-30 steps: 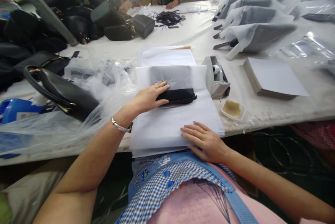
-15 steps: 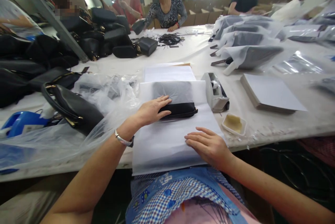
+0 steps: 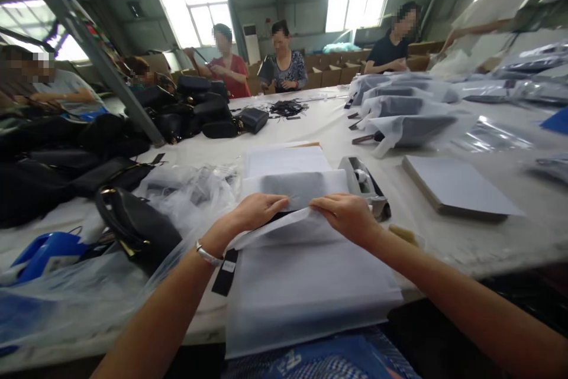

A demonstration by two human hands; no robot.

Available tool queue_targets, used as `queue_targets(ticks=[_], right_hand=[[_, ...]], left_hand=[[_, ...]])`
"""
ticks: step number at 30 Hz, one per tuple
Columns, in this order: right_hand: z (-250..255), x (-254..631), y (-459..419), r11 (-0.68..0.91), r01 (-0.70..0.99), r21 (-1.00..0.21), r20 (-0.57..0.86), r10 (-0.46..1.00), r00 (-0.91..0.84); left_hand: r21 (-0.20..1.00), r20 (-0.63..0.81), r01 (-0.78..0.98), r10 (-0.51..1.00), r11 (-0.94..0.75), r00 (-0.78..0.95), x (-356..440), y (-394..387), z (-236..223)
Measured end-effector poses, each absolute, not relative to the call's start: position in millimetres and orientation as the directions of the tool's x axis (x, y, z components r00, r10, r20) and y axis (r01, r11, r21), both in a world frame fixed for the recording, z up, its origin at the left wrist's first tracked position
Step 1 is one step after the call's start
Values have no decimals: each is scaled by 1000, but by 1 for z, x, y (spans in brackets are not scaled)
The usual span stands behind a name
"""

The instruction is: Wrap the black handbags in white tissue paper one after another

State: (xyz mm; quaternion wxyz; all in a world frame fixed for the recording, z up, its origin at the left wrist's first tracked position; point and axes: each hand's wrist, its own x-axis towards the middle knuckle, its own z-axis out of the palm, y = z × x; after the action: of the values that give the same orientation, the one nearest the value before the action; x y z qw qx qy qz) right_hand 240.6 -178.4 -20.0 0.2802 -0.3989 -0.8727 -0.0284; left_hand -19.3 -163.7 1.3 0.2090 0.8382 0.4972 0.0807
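A black bag point(image 3: 276, 218) lies in front of me on white tissue paper point(image 3: 310, 272), mostly covered and showing dark through the upper layer. My left hand point(image 3: 255, 211) rests on the covered bag, its fingers laid along it and the thumb stretched to the right. On the other side, my right hand point(image 3: 348, 213) pinches the edge of a near paper flap point(image 3: 293, 228) raised over the bag's front. A black tag point(image 3: 225, 272) sticks out by my left wrist. Behind the bag is a stack of white sheets point(image 3: 286, 159).
A tape dispenser point(image 3: 366, 184) and a grey board stack point(image 3: 461, 187) are at right. Paper-wrapped bags point(image 3: 412, 113) lie beyond. On the left are a black handbag point(image 3: 142, 225), crumpled plastic point(image 3: 195, 190) and piled black bags point(image 3: 89, 142). Several people work across the table.
My right hand has moved up from the lower paper and brought its edge over the bag's front. My left hand stays on the bag. The view has tilted up.
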Motion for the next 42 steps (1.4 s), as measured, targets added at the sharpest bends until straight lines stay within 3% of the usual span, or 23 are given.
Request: queue_targets(ticks=[6, 10, 14, 17, 23, 27, 33, 39, 42], right_hand=[[-15, 229, -133, 577, 788, -217, 396, 789, -469], [-12, 224, -115, 550, 809, -208, 341, 816, -467], [-14, 222, -106, 543, 803, -245, 327, 826, -459], [-16, 223, -107, 541, 782, -309, 307, 835, -456], [-24, 227, -113, 625, 713, -318, 264, 780, -567], [-31, 229, -107, 623, 706, -337, 289, 782, -553], [-32, 231, -102, 611, 714, -343, 286, 792, -540], [-34, 229, -97, 541, 766, -348, 247, 841, -481], [-33, 228, -95, 466, 807, -361, 196, 885, -423]], left_hand=[[543, -235, 784, 842, -300, 485, -19, -148, 28], [489, -291, 803, 804, -340, 518, -13, -149, 40], [352, -161, 814, 827, -462, 539, -3, -157, 32], [238, -60, 864, 881, -444, 469, 4, -159, 19], [224, 19, 881, 906, -416, 423, 2, -153, 5], [227, 40, 883, 910, -411, 413, -5, -153, 4], [324, 44, 873, 928, -365, 371, -23, -151, 4], [586, 48, 750, 937, -307, 346, -38, -136, -2], [586, 43, 748, 933, -312, 356, -45, -129, -4]])
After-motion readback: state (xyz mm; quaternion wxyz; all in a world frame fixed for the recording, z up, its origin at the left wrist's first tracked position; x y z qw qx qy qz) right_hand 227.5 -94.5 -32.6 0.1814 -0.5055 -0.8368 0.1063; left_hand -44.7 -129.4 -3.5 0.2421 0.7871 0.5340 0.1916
